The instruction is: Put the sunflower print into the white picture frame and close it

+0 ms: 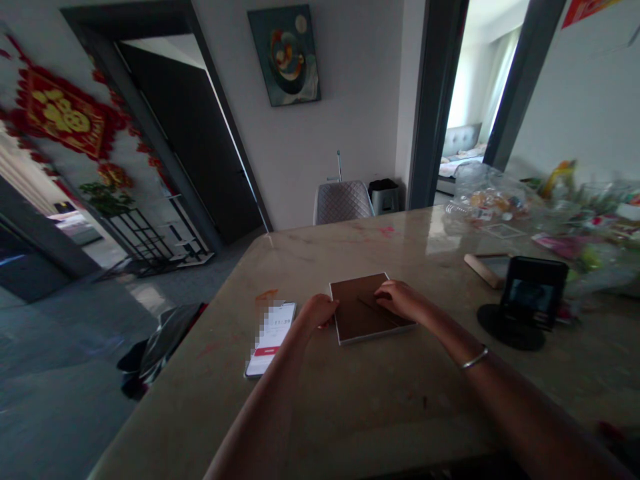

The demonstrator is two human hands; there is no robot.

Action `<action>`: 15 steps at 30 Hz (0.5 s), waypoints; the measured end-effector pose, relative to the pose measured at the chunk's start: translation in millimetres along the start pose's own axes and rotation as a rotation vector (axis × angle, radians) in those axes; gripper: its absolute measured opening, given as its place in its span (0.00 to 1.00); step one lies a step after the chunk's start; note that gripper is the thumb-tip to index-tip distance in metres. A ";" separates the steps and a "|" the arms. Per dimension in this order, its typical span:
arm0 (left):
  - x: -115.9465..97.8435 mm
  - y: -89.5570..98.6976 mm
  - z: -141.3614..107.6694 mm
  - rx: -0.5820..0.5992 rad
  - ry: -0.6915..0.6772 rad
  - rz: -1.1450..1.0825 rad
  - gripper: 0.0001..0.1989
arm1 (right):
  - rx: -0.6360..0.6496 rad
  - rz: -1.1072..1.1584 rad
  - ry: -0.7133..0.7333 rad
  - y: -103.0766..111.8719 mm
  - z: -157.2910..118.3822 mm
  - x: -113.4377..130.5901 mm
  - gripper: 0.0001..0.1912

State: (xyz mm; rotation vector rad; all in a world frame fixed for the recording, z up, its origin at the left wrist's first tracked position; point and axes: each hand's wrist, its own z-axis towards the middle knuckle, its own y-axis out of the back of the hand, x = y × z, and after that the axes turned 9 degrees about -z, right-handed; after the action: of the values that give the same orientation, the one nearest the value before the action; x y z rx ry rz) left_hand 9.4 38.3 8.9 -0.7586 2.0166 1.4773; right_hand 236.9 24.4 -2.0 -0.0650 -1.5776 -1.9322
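Observation:
A flat rectangular piece with a brown face and thin white edges, which looks like the back of a picture frame, lies on the table. My left hand is closed on its left edge, thumb toward the brown face. Over the upper right of that face, my right hand rests with bent fingers drawn together. Thin dark lines run across the brown surface just below these fingertips. Whatever they pinch, if anything, is too small to make out. A phone with a lit screen lies left of my left hand, partly behind my forearm.
The stone-topped table has its left edge beside the phone. To the right stand a dark device on a round base and a light-edged frame. Clear plastic bags and packages crowd the far right. A grey chair stands beyond the table.

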 end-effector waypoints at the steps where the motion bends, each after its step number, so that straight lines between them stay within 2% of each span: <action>1: -0.5 0.5 -0.4 -0.003 0.000 -0.004 0.18 | -0.009 0.010 -0.011 0.1 0.8 -1.1 0.07; 5: -5.1 3.6 -2.7 -0.032 0.000 0.027 0.17 | -0.083 0.017 -0.205 1.8 3.7 -7.7 0.08; 8: -7.4 4.8 -4.1 -0.038 -0.001 0.027 0.17 | -0.093 0.039 -0.319 2.2 4.2 -10.7 0.10; 10: -8.1 4.7 -4.7 -0.066 -0.021 0.044 0.17 | -0.074 0.043 -0.312 1.1 3.7 -10.3 0.11; 13: -11.2 5.0 -7.3 -0.203 -0.079 0.076 0.15 | -0.062 0.003 -0.264 -1.1 3.3 -8.6 0.13; 15: -16.1 6.1 -11.3 -0.304 -0.122 0.079 0.21 | -0.097 -0.033 -0.244 -0.2 3.4 -8.4 0.15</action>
State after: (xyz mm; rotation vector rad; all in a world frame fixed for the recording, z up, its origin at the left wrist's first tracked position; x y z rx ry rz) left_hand 15.6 31.1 27.3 -0.6940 1.7722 1.8566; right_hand 242.3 31.2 -4.7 -0.3290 -1.6456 -2.0900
